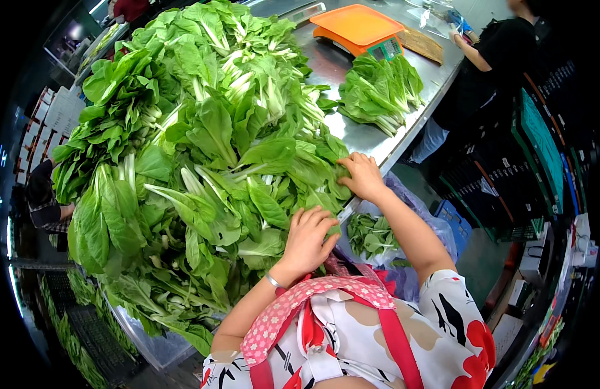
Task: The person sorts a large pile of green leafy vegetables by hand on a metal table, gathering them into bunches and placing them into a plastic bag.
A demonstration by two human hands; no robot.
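Note:
A big heap of leafy greens [217, 126] with pale stems spreads over the metal table in front of me. My left hand [307, 240], with a silver bangle at the wrist, lies palm down on leaves at the heap's near edge. Farther right, my right hand [363, 176] touches leaves at the heap's side, close to the table edge. Leaves hide the fingertips of both hands, so a grip cannot be made out. A smaller bunch of greens [380, 92] sits apart on the metal tabletop [324, 63], beyond my right hand.
An orange weighing scale [358, 29] stands behind the small bunch, beside a wooden board [421, 44]. A plastic-lined container [402, 194] below the table edge holds loose greens [371, 236]. Dark stacked crates [499, 170] rise at right. One person [507, 44] stands at far right, another [44, 194] at left.

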